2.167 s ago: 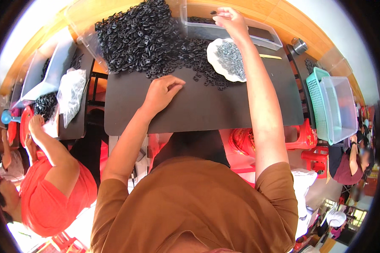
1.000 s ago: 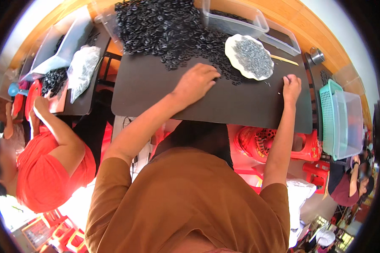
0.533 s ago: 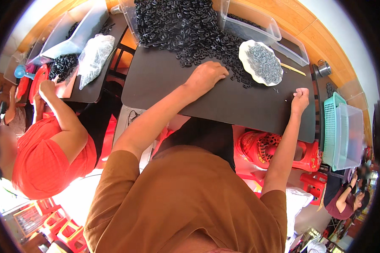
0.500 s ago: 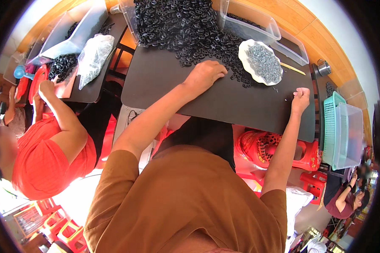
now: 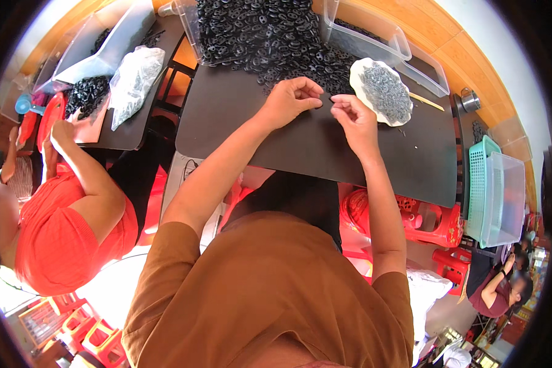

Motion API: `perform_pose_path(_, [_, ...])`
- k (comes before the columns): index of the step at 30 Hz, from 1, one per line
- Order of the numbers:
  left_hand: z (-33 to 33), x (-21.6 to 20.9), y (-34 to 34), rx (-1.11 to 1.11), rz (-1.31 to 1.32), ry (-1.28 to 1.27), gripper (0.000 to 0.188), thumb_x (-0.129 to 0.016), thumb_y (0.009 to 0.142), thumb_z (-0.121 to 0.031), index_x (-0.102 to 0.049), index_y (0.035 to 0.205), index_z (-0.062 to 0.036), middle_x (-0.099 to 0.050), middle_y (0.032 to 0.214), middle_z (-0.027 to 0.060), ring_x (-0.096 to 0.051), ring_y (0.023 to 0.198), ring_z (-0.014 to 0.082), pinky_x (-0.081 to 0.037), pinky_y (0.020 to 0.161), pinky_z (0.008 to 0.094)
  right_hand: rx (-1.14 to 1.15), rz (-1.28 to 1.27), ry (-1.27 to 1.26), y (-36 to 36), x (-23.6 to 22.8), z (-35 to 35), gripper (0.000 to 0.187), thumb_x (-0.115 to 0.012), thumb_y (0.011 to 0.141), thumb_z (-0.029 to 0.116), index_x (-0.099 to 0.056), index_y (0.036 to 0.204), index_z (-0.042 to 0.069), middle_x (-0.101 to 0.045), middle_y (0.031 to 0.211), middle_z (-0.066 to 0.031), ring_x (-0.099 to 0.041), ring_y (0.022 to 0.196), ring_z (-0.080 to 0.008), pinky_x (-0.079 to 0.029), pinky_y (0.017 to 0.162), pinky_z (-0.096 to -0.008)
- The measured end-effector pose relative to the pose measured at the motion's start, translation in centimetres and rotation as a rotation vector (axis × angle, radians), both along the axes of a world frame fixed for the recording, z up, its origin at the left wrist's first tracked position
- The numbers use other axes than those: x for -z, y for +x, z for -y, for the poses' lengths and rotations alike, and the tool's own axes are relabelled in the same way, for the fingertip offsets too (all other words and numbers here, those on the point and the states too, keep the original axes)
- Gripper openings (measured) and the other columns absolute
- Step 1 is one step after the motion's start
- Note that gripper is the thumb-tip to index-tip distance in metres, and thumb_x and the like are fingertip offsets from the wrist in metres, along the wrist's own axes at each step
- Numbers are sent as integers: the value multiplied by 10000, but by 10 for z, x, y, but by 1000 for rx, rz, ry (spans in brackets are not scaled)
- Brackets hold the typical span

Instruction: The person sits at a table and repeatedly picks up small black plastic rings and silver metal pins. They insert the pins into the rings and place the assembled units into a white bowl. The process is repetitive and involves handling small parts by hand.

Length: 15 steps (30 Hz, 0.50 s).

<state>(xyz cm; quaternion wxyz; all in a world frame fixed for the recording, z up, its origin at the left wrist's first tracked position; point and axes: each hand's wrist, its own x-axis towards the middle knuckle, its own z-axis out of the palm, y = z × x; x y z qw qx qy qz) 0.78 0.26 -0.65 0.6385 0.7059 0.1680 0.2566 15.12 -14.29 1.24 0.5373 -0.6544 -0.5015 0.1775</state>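
Note:
A heap of small black plastic pieces with holes (image 5: 257, 37) spreads over the far part of the dark table (image 5: 227, 116). At its near edge my left hand (image 5: 288, 103) is closed, thumb and fingers pinching what looks like a small black piece. Just to its right my right hand (image 5: 357, 122) is also pinched, with something tiny and dark at its fingertips that I cannot make out. The fingertips of both hands face each other, a little apart. Beyond my right hand sits a white scalloped dish (image 5: 357, 78) full of small greyish, see-through bits (image 5: 386, 95).
Clear plastic bins (image 5: 374, 43) stand at the back, with a yellow stick (image 5: 427, 102) beside the dish. A green basket (image 5: 481, 184) is at the right, a red stool (image 5: 435, 227) below the table. A person in red (image 5: 80, 233) works at the left table.
My right hand has moved left from the table's right side to beside my left hand. My left hand's fingers have drawn into a pinch, turned toward the right hand.

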Motion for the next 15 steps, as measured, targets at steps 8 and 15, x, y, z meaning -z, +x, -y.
perform_pose_path(8, [3,3,3,-68,57,-145,170,-724,862,-67,-658,1007,-6,-680,848,20,-617,765,73,-503,694,224,-107,-235,-99,-5,10,-24,102,-661,908,41,-670,1010,33,-684,870,-17,-639,758,-83,-515,656,-228])
perform_pose_path(15, [9,-5,-1,-62,2,-75,180,-695,900,-123,-696,1031,0,-695,895,19,-597,763,66,-500,704,225,-63,-421,29,-3,9,-20,99,-658,923,63,-643,1007,13,-692,881,-54,-668,757,-115,-521,643,-225])
